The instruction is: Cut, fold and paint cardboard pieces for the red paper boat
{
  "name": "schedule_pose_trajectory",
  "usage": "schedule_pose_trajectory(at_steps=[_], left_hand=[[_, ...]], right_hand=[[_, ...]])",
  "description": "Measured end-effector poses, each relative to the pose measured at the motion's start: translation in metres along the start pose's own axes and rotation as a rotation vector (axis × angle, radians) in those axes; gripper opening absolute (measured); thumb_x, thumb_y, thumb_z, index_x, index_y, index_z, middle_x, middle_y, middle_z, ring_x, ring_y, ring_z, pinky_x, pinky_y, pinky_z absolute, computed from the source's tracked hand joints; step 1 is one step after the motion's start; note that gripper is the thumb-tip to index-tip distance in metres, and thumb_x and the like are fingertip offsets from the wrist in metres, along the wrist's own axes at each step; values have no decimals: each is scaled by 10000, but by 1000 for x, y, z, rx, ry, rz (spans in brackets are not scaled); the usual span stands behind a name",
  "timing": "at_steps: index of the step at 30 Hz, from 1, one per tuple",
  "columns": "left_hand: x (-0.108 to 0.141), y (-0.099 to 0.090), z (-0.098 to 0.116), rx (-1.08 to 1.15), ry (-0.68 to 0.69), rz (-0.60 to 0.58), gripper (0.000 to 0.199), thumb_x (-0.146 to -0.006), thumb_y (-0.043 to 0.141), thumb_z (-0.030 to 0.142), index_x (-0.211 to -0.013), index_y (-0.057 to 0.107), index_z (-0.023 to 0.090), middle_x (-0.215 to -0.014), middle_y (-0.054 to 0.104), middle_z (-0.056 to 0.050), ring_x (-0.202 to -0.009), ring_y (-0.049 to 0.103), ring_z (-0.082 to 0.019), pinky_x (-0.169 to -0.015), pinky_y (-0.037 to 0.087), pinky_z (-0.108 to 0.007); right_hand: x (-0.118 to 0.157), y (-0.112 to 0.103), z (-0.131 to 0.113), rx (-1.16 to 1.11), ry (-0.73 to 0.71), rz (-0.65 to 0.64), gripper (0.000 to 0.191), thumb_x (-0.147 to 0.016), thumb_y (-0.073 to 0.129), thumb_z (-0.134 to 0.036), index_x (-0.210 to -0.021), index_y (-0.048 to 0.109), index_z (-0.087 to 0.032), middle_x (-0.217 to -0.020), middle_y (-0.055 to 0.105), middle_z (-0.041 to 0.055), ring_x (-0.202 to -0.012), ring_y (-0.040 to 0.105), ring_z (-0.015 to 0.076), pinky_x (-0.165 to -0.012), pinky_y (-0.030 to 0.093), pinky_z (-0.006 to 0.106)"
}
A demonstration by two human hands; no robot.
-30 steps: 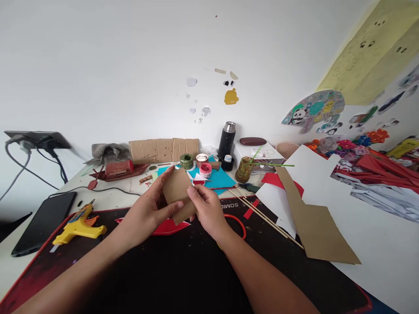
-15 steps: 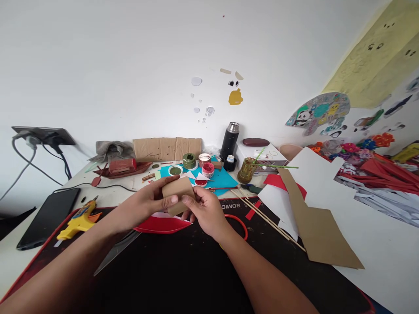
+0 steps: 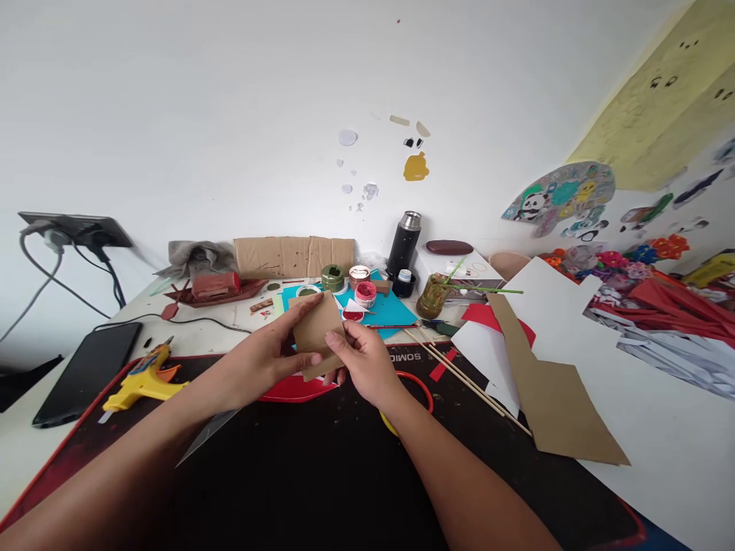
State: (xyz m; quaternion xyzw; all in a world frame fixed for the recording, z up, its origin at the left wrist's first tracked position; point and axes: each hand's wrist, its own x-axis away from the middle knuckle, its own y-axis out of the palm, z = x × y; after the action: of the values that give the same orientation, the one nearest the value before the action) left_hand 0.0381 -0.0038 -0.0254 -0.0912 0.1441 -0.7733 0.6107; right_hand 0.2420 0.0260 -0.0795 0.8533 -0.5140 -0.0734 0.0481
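Note:
A small piece of brown cardboard (image 3: 318, 330) is held between my two hands above the black mat (image 3: 321, 474). My left hand (image 3: 261, 360) grips its left side, thumb in front and fingers along the top edge. My right hand (image 3: 367, 363) pinches its right side, with the thumb on the front face and fingertips behind the lower edge. Below the hands lies a red and white curved piece (image 3: 298, 389), partly covered. Scissors with a red and yellow handle (image 3: 422, 380) are partly hidden by my right wrist.
A yellow glue gun (image 3: 141, 383) and a black phone (image 3: 86, 375) lie left. Paint jars (image 3: 333, 279), a model boat (image 3: 218, 292) and a black flask (image 3: 405, 245) stand behind. Wooden sticks (image 3: 471, 386) and cut cardboard (image 3: 566, 405) lie right, near a brush jar (image 3: 432, 298).
The cardboard has turned in my hands, and its front now looks flatter and taller. My right thumb has moved slightly up and right on it. The camera view has shifted slightly.

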Motion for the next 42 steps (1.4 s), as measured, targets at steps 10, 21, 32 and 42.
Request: schedule_pose_trajectory(at_steps=[10,21,32,42], left_hand=[[5,13,14,172,11,211,1177,-879,879,491,-1798,164,321,-1153,798,-85,-911,809,-285,-762,684,-402],[4,-2,17,151,-40,73,720,-837,905,535,-1474,689,279,-1155,819,-87,-1134,763,-360,-888,680,-473],[6,-9,20,145,-80,7,572,-805,937,518,-1302,781,283,-1129,824,-76,-1029,779,-328,-836,686,-450],[2,-1,17,133,-70,143,644,-730,985,573,-1269,823,260,-1229,862,-110,-1159,795,-401,-912,708,-485]], right_hand=[[2,0,-2,-47,15,44,590,-919,735,-797,-1030,641,-225,-742,715,-18,-506,727,163,-397,413,209],[5,1,-6,-21,-38,87,572,-911,824,-671,-1265,642,-260,-1036,796,46,-677,744,189,-436,469,232],[3,-1,-9,-32,-87,187,566,-845,914,-545,-1242,609,-281,-929,718,-5,-627,611,149,-466,510,244],[7,2,-13,22,-83,91,558,-862,911,-571,-1288,677,-296,-1011,780,21,-571,579,126,-469,519,259]])
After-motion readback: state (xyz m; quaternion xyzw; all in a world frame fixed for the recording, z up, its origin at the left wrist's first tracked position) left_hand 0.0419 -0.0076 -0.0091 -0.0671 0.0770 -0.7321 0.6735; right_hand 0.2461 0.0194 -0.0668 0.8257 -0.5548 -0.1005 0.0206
